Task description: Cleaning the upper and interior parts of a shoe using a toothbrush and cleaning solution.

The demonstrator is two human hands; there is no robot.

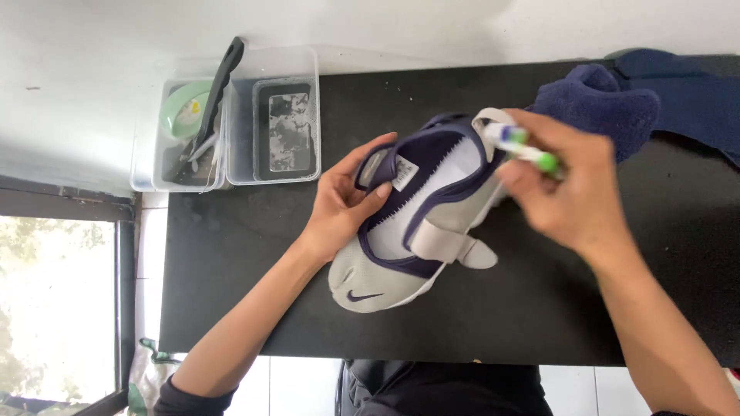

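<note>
A grey and navy split-toe shoe [420, 223] lies on the black table top [254, 293], toe toward me. My left hand [343, 204] grips its left side, fingers curled over the navy collar by the tongue label. My right hand [570, 189] is closed around a small brush with a white, green and blue handle [524, 148], held against the heel end of the shoe near the grey heel strap. The brush head is hidden behind the shoe and my fingers.
Two clear plastic tubs stand at the table's back left: one [185, 135] with a black-handled brush and a green roll, one [281, 127] with dark water. A dark blue towel [617, 100] lies at the back right. A window is at the left.
</note>
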